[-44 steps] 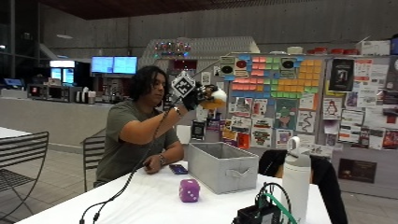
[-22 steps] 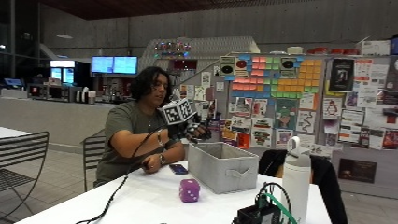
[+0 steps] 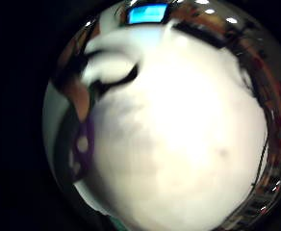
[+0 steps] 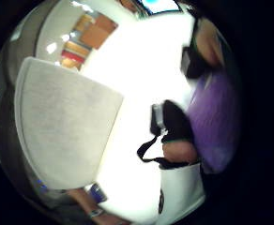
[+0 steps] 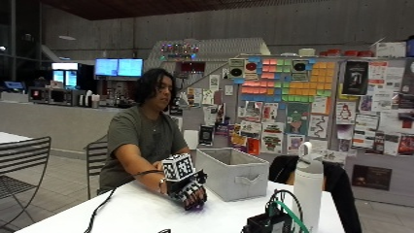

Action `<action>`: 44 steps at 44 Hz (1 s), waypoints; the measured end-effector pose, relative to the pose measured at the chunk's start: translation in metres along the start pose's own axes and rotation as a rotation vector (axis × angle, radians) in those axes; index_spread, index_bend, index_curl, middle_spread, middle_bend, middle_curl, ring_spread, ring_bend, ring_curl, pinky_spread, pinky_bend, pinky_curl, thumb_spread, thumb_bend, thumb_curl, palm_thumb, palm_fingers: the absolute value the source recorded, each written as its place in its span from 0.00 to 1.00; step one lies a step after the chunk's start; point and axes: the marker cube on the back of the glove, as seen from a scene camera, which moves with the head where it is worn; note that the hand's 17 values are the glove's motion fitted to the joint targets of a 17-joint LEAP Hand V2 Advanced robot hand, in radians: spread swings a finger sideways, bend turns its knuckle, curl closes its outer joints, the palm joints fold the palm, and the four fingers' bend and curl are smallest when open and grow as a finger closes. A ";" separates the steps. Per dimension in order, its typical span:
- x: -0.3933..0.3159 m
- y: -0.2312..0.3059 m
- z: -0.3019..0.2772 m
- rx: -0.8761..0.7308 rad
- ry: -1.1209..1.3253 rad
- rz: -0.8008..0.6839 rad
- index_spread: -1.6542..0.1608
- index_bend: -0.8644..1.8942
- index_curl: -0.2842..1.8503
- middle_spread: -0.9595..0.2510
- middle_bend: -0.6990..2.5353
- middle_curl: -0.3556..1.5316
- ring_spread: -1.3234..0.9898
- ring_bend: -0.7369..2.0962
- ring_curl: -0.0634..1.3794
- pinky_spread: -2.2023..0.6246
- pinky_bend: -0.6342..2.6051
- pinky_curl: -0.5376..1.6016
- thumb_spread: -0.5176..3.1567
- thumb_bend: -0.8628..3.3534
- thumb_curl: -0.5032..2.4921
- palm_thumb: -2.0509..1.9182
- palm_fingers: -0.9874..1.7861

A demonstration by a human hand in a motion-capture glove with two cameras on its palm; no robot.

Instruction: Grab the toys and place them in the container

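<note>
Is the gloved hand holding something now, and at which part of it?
The gloved right hand rests over the purple toy on the table; whether its fingers actually grip it cannot be told.

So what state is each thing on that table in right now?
Black-gloved right hand: down on the white table, fingers curled over the purple toy.
Small purple toy: on the table, under the hand.
Grey fabric container: upright, open-topped, beside the hand.
White bottle: upright.

Café-like hall: counter [image 5: 58, 124], poster wall [image 5: 310, 104]
</note>
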 end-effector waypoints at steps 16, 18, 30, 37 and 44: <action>-0.025 0.027 -0.107 0.289 -0.262 -0.087 0.68 0.55 0.53 0.50 0.52 0.60 0.39 0.74 0.43 0.63 0.53 0.47 0.46 0.25 0.39 0.67 0.80; -0.039 0.030 -0.140 0.319 -0.354 -0.106 0.68 0.56 0.54 0.49 0.53 0.62 0.39 0.76 0.45 0.63 0.54 0.47 0.46 0.25 0.40 0.67 0.79; -0.164 0.031 -0.305 0.421 -0.562 -0.399 0.69 0.60 0.61 0.48 0.57 0.67 0.40 0.79 0.51 0.62 0.56 0.50 0.45 0.25 0.44 0.66 0.75; -0.227 0.008 -0.331 0.432 -0.506 -0.523 0.69 0.61 0.64 0.49 0.58 0.69 0.40 0.80 0.52 0.62 0.57 0.51 0.44 0.25 0.47 0.65 0.74; -0.271 -0.014 -0.331 0.377 -0.564 -0.466 0.69 0.61 0.66 0.49 0.58 0.71 0.40 0.80 0.53 0.62 0.57 0.52 0.43 0.25 0.50 0.65 0.73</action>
